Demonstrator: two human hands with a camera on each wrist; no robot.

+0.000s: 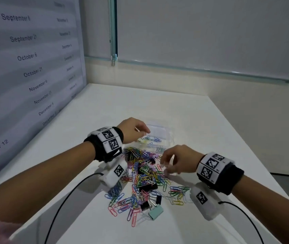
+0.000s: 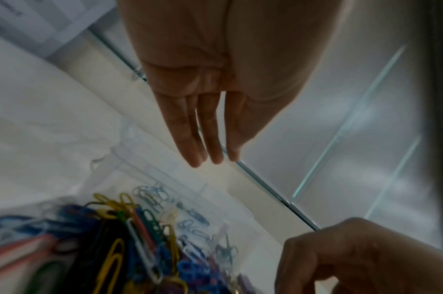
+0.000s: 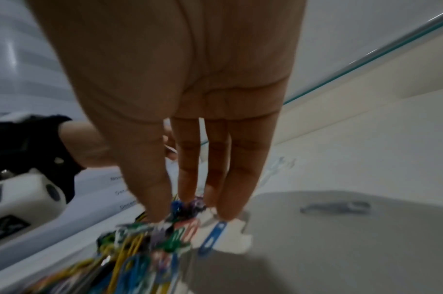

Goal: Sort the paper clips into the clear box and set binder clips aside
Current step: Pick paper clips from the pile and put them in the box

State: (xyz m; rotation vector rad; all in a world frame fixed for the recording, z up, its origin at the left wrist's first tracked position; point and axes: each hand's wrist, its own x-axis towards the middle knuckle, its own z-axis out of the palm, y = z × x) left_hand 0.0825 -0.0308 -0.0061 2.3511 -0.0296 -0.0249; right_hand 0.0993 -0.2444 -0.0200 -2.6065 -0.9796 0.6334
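Observation:
A heap of coloured paper clips (image 1: 143,173) lies mid-table, with black binder clips (image 1: 147,186) mixed in and a mint binder clip (image 1: 156,213) at its near edge. Behind the heap stands the clear box (image 1: 163,138), which holds a few clips (image 2: 149,196). My left hand (image 1: 135,131) hovers over the box's left side, fingers pointing down (image 2: 215,159), and pinches a thin pale paper clip (image 1: 137,129) at the thumb. My right hand (image 1: 168,166) reaches down onto the heap's right edge. Its thumb and fingertips (image 3: 187,197) pinch a few clips (image 3: 185,205).
A white table (image 1: 201,124) carries everything. A panel printed with dates (image 1: 27,57) walls the left side, and a glass-edged partition (image 1: 193,69) stands behind. Cables (image 1: 64,199) run from both wrist cameras across the near table. A loose cluster of clips (image 1: 178,192) lies at the right.

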